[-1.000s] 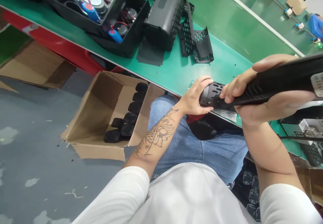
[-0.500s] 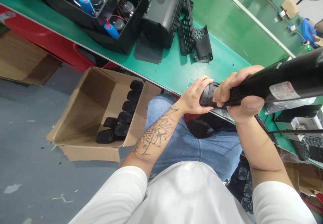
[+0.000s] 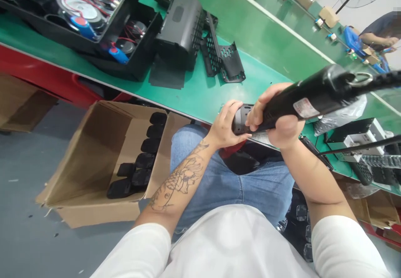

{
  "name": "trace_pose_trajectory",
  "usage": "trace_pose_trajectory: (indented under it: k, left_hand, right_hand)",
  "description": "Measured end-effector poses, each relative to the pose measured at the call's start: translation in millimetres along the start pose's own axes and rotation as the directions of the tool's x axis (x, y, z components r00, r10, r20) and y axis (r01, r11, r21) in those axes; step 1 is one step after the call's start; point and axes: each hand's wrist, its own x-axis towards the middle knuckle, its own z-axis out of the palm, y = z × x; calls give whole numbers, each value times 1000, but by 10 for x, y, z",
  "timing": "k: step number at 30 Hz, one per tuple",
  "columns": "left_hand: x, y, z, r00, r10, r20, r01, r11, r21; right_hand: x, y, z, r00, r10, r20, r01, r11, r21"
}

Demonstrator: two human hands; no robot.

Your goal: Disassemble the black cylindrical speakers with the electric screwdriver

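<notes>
My right hand [image 3: 286,133] is wrapped round a black electric screwdriver [image 3: 332,87], which has a small label on its side and a hanging loop at its rear end. Its tip is hidden. My left hand [image 3: 224,124] grips a dark plastic housing [image 3: 240,118] with slots, held at the bench edge above my lap. The screwdriver's front end is over this housing, and the fingers of my right hand are close against it. Whether the bit touches a screw I cannot see.
On the green bench [image 3: 194,98] lie a grey-black speaker shell [image 3: 180,27], perforated black covers [image 3: 232,62] and open bins [image 3: 125,23] with wired drivers. A carton [image 3: 81,156] holding black pieces stands left. A power unit [image 3: 360,140] is right; another person [image 3: 379,35] sits beyond.
The view has shifted, so the bench items sit further left and the screwdriver's rear end shows. Both hands keep their grips. Another person has come into view at the far right.
</notes>
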Motion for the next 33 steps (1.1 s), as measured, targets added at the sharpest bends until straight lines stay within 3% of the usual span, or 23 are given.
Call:
trace_pose_trajectory:
  k: [2, 5, 7, 9, 10, 11, 13, 15, 18, 21, 24, 26, 30, 31, 33]
  left_hand:
    - [-135, 217, 35, 995, -50, -88, 60, 992, 113]
    - [-400, 635, 145, 970, -110, -218, 167, 949, 267]
    - [-576, 911, 228, 965, -114, -237, 186, 933, 309]
    - [-717, 1144, 296, 978, -77, -196, 136, 942, 307]
    - [-766, 1237, 323, 986, -50, -156, 95, 950, 298]
    - [-796, 1313, 344, 994, -19, -111, 51, 956, 290]
    - [-779, 1407, 365, 998, 53, -32, -42, 958, 285]
    - [-638, 1422, 352, 989, 148, 10, -145, 946, 291]
    - [-196, 1324, 251, 945, 307, 114, -327, 905, 271]
    - [357, 1175, 114, 823, 383, 419, -466, 877, 114]
    - [753, 1074, 79, 712, 261, 652, -405, 911, 77]
    - [877, 1046, 135, 721, 172, 672, -363, 919, 153]
    - [944, 1012, 292, 829, 6, 559, -256, 893, 370]
    - [952, 999, 314, 842, -25, 539, -229, 888, 398]
    - [965, 971, 330, 850, -54, 524, -198, 889, 413]
  right_hand:
    - [51, -180, -104, 999, -30, -11, 30, 1000, -8]
    - [94, -472, -514, 962, -58, -266, 10, 984, -178]
    - [70, -587, -944, 855, -155, -495, -50, 925, -376]
    - [-7, -595, -1430, 630, -325, -705, -193, 814, -547]
    - [-65, -564, -1668, 567, -336, -752, -319, 752, -577]
    - [-133, -516, -1890, 516, -368, -774, -399, 696, -597]
    - [-293, -394, -2259, 474, -415, -777, -475, 622, -622]
    - [-461, -271, -2511, 471, -438, -766, -456, 622, -636]
    - [-666, -141, -2694, 459, -376, -805, -465, 670, -579]
    - [-759, -99, -2717, 439, -297, -848, -509, 696, -507]
    - [-734, -175, -2602, 432, -246, -868, -526, 712, -464]
    - [-675, -312, -2436, 434, -228, -872, -525, 723, -450]
    - [-562, -711, -1945, 450, -270, -851, -426, 773, -471]
    - [-552, -800, -1819, 518, -232, -823, -382, 799, -465]
    - [-555, -919, -1599, 709, -164, -686, -220, 873, -436]
